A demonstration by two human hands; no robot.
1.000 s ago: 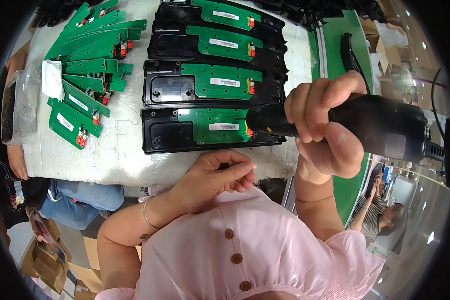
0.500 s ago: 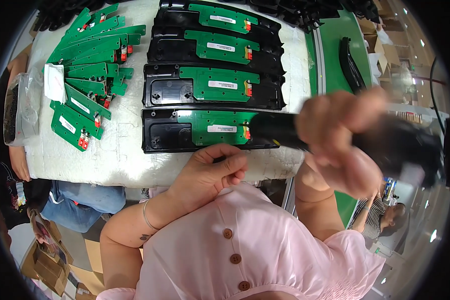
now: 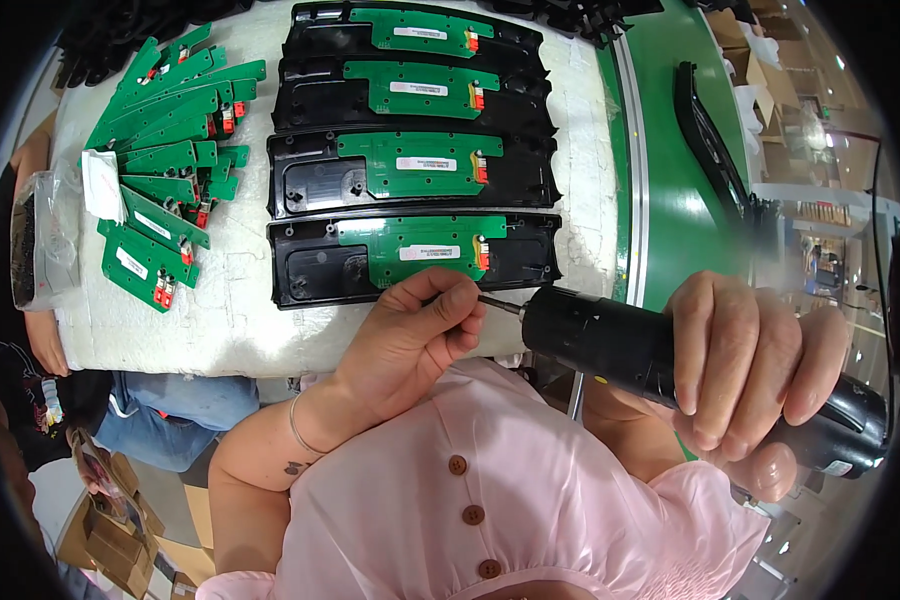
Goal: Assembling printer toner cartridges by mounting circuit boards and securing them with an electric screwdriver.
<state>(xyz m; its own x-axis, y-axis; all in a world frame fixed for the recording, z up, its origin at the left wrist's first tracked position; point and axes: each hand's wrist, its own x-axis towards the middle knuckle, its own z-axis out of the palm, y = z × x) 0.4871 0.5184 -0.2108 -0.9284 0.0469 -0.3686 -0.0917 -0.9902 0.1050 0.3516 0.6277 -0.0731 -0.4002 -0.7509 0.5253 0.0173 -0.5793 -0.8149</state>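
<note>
My right hand is wrapped round a black electric screwdriver, held nearly level with its thin bit pointing left. At the bit's tip, the thumb and fingers of my left hand are pinched together; whatever they hold is hidden. Just beyond that hand lies the nearest black plastic panel, with a green circuit board seated in it. The board carries a white label and a red-and-white connector at its right end. Three similar panels with boards, including a black panel, lie in a column behind it.
Loose green circuit boards are fanned out on the left of the white padded table, a folded white paper on them. A plastic-lined box stands at the left edge. A curved black part lies on the green surface at right.
The screwdriver has moved back from over the nearest panel, toward me, and its bit now meets my left fingertips. My left hand stays pinched near the panel's front edge.
</note>
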